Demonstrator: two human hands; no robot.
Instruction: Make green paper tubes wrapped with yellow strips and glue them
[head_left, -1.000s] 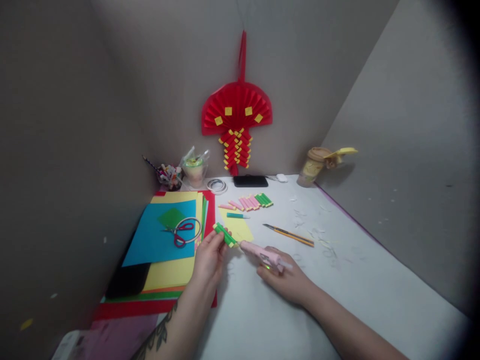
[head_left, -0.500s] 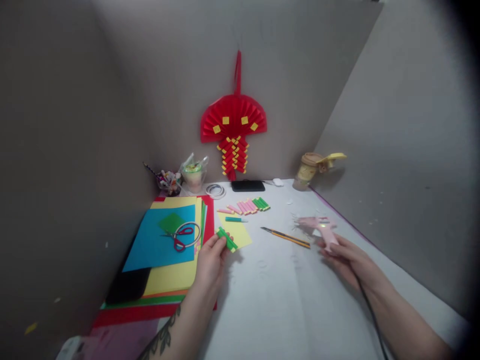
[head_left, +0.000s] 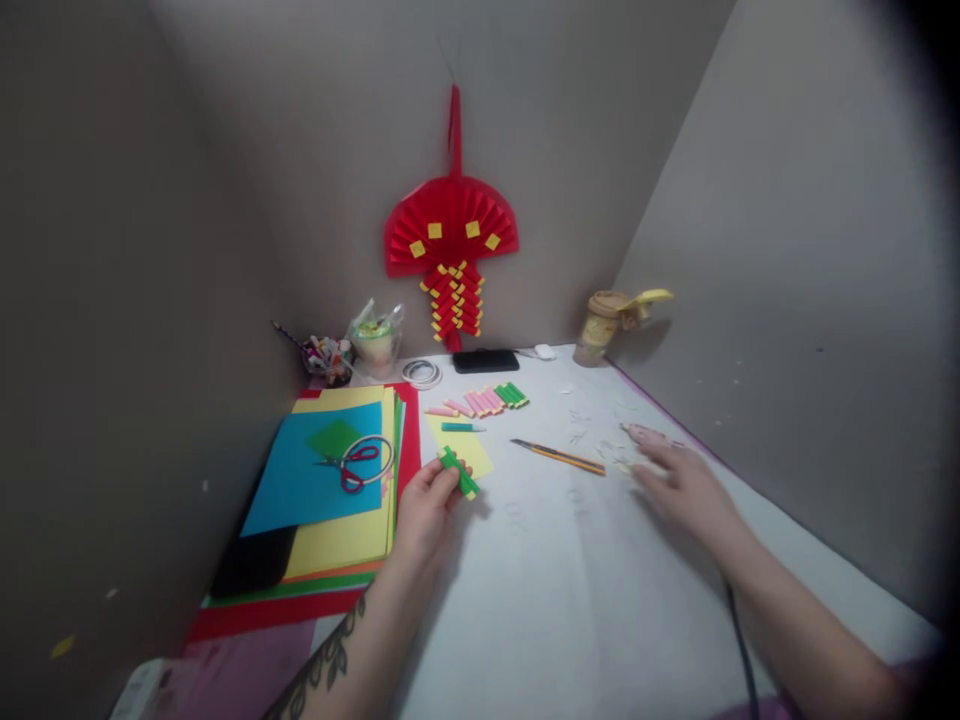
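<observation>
My left hand (head_left: 426, 500) pinches green paper rolls (head_left: 459, 474) with yellow ends, above a yellow paper sheet (head_left: 480, 458). On the right, my right hand (head_left: 682, 490) has its fingers apart, over the white tabletop. Just beyond those fingers lies a pink hot glue gun (head_left: 649, 435), partly hidden by the hand, its cord running under my forearm. Between the hands rests an orange craft knife (head_left: 559, 457). Farther back is a row of pink paper rolls (head_left: 484, 402) beside green paper rolls (head_left: 511, 395). A teal pen-like tool (head_left: 461, 427) sits on the yellow sheet.
Coloured paper sheets (head_left: 337, 545) are stacked at left, with red-handled scissors (head_left: 360, 467) and a tape ring on top. Along the back stand a pen holder (head_left: 328, 360), a bagged cup (head_left: 373, 345), tape rolls (head_left: 422, 374), a phone (head_left: 486, 361) and a lidded cup (head_left: 598, 328).
My right hand has let go of the glue gun, which now lies on the table. My left hand still holds the green rolls. The whole view has shifted slightly.
</observation>
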